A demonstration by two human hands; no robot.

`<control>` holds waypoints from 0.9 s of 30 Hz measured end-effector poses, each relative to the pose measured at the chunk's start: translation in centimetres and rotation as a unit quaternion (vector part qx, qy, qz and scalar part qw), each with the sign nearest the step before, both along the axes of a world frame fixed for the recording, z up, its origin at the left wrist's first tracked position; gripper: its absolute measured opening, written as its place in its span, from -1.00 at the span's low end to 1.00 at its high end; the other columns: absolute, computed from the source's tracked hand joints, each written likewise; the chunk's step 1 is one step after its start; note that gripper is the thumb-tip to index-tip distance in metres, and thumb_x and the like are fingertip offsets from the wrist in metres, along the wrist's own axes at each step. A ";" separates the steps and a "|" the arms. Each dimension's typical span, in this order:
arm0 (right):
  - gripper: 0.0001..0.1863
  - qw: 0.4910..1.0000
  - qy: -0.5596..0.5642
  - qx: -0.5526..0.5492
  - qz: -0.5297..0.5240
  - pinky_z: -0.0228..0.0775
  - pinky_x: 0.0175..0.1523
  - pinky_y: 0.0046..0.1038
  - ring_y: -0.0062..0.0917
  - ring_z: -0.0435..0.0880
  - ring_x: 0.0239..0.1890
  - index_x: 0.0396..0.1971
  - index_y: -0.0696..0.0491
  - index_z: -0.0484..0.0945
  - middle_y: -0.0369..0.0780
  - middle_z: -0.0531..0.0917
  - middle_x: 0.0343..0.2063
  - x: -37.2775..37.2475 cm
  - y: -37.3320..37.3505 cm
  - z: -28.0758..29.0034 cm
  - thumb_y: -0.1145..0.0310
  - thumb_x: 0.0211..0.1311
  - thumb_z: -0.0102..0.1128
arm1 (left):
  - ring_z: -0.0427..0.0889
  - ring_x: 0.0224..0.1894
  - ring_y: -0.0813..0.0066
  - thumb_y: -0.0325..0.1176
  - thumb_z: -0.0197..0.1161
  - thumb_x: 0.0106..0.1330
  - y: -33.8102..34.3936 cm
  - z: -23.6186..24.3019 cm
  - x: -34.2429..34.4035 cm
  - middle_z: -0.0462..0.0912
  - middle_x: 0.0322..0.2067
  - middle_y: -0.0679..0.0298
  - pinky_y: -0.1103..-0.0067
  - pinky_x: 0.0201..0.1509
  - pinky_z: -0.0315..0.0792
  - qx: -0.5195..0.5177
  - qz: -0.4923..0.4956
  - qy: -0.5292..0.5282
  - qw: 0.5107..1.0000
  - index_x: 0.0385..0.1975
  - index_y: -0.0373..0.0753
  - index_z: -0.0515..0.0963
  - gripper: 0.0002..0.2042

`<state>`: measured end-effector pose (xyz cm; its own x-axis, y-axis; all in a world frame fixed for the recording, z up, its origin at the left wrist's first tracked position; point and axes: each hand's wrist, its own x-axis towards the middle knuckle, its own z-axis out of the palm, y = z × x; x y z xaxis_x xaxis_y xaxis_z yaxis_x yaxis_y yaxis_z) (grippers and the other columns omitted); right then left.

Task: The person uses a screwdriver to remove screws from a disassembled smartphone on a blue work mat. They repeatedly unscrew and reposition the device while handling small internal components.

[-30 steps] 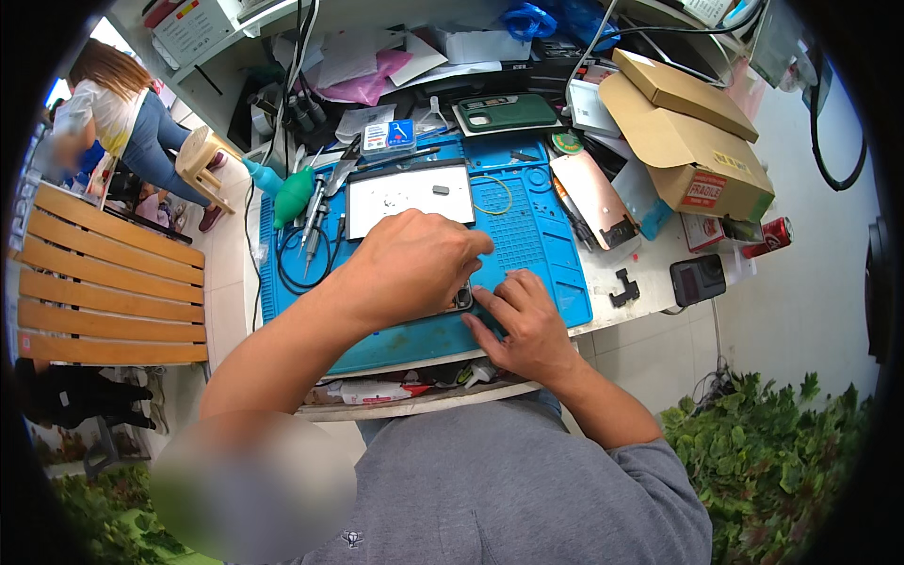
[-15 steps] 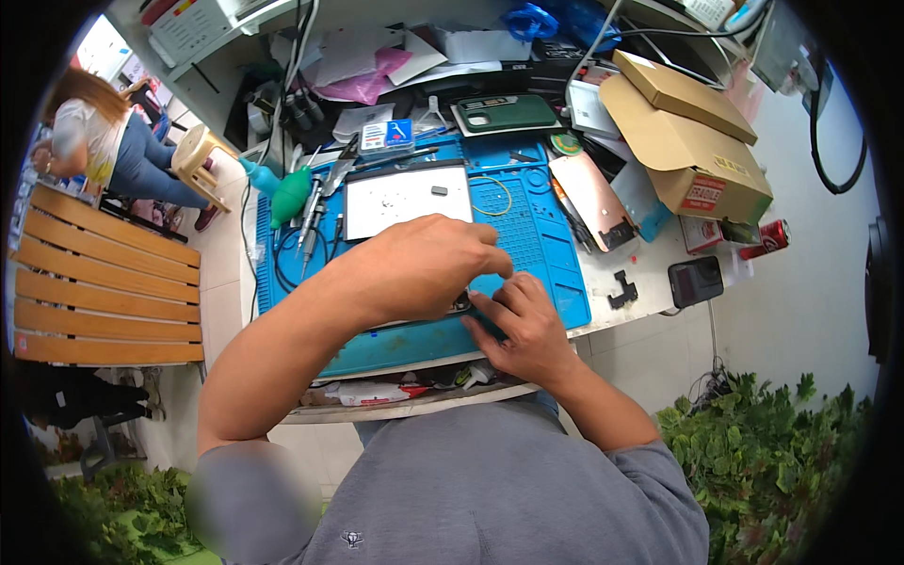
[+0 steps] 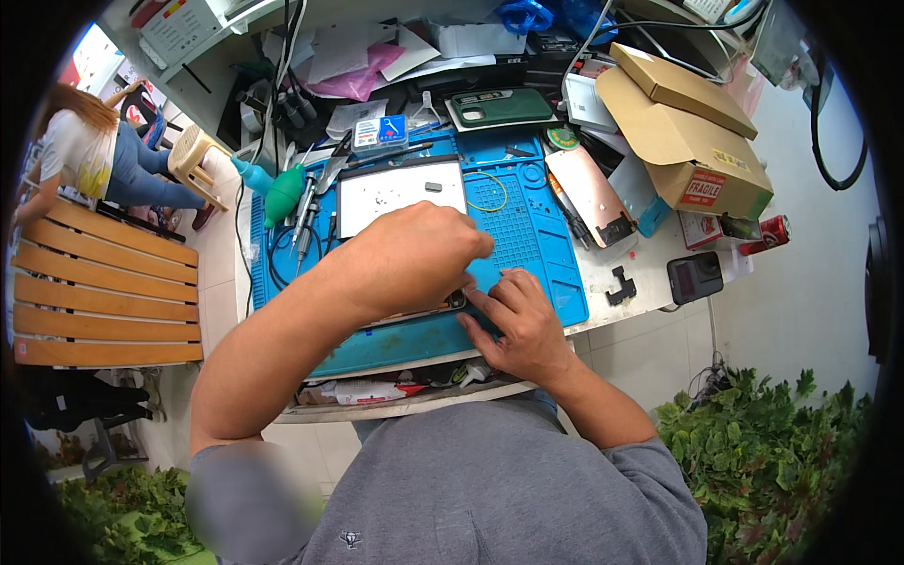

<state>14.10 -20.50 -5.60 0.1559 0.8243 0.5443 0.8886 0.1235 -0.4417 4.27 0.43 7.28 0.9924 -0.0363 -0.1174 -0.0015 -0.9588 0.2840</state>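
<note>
Over the lower middle of the blue repair mat (image 3: 556, 292), my left hand (image 3: 424, 250) is bent with curled fingers, their tips and whatever they hold hidden. Just beneath lies a small phone-like device (image 3: 443, 304), mostly covered by that hand. My right hand (image 3: 513, 320) rests at the device's right end, index finger and thumb on its edge. Behind them is a white work pad (image 3: 367, 212) with a small grey piece (image 3: 432, 186) and specks. A green blower bulb (image 3: 282, 196), screwdriver-like tools (image 3: 306, 212) and a black cable lie to the left.
A rose-gold phone panel (image 3: 574, 184), cardboard boxes (image 3: 659, 141), red can (image 3: 763, 237), small camera (image 3: 695, 278) and black bracket (image 3: 621, 287) crowd the right. A green case (image 3: 499, 106) sits behind. Another person (image 3: 89, 155) bends beside a wooden bench (image 3: 104, 282) and stool (image 3: 188, 160); plants (image 3: 753, 471) are below.
My left hand has shifted slightly over the device, fingers still curled; my right hand stays nearly in place. The other person has bent lower and reaches down toward the bench.
</note>
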 end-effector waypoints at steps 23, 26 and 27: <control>-0.62 1.000 -0.004 -0.001 0.004 0.55 0.24 -0.07 -0.09 0.66 0.01 0.03 0.19 0.80 -0.10 0.65 -0.22 0.1 0.1 0.5 0.32 0.30 0.65 | 0.90 -0.12 0.06 -0.41 0.53 0.36 -0.1 0.6 -0.1 0.83 -0.23 0.21 0.22 -0.02 0.74 -0.004 0.021 0.031 0.999 0.05 -0.11 0.85 -0.73; -0.62 1.000 0.003 0.002 0.006 0.55 0.25 -0.07 -0.09 0.66 0.01 0.03 0.19 0.80 -0.10 0.64 -0.23 0.1 0.2 0.4 0.33 0.30 0.65 | 0.89 -0.12 0.05 -0.42 0.52 0.36 0.1 0.5 -0.9 0.80 -0.25 0.23 0.21 -0.04 0.73 -0.037 -0.051 -0.040 0.997 0.01 -0.11 0.86 -0.76; -0.63 1.000 0.001 0.001 0.004 0.55 0.25 -0.06 -0.09 0.66 0.01 0.03 0.19 0.81 -0.10 0.64 -0.23 0.1 0.1 0.4 0.33 0.30 0.65 | 0.88 -0.13 0.04 -0.42 0.51 0.37 -0.1 0.5 -1.0 0.80 -0.25 0.22 0.21 -0.05 0.72 -0.042 -0.047 -0.049 0.997 -0.01 -0.12 0.87 -0.77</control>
